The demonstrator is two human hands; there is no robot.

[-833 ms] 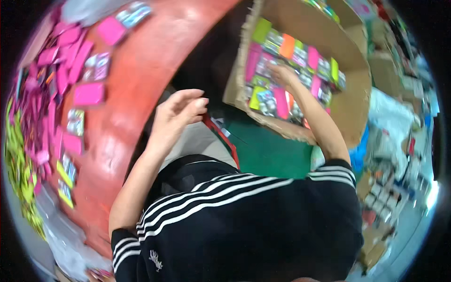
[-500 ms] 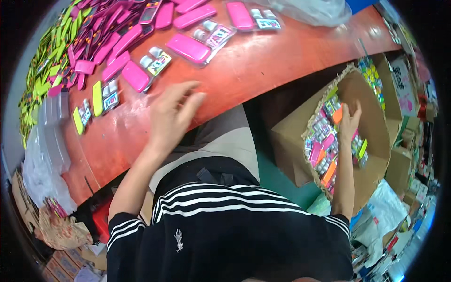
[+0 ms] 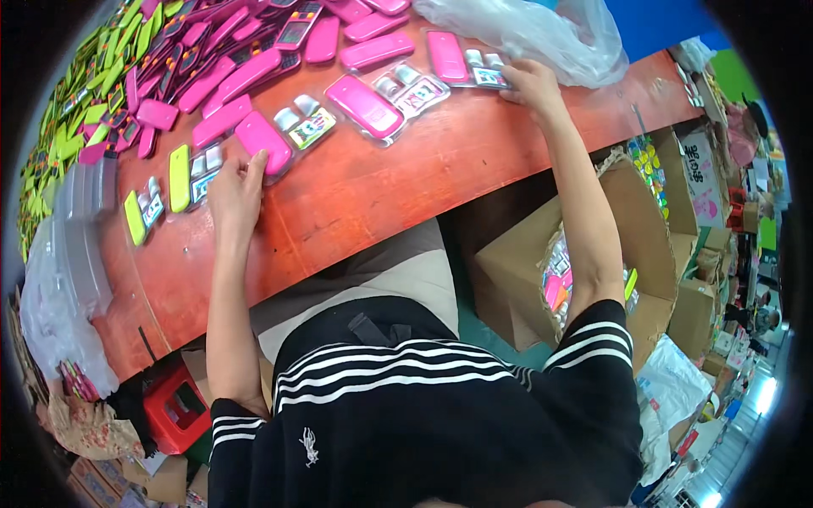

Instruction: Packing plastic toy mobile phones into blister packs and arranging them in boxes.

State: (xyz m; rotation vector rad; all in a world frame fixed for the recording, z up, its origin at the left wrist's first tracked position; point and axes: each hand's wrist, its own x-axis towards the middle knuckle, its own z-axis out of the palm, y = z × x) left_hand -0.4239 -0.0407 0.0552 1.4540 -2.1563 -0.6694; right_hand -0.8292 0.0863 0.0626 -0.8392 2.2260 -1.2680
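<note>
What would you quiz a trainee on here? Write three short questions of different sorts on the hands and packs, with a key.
1. True or false: the left hand rests on the red table beside a pink blister pack.
2. Multiple choice: the right hand touches a) a cardboard box, b) a pink pack by the clear plastic bag, c) a red stool.
3. Fill in: the open cardboard box of packs stands under the table on the person's ____ side.

Key: 1 true; 2 b; 3 right.
</note>
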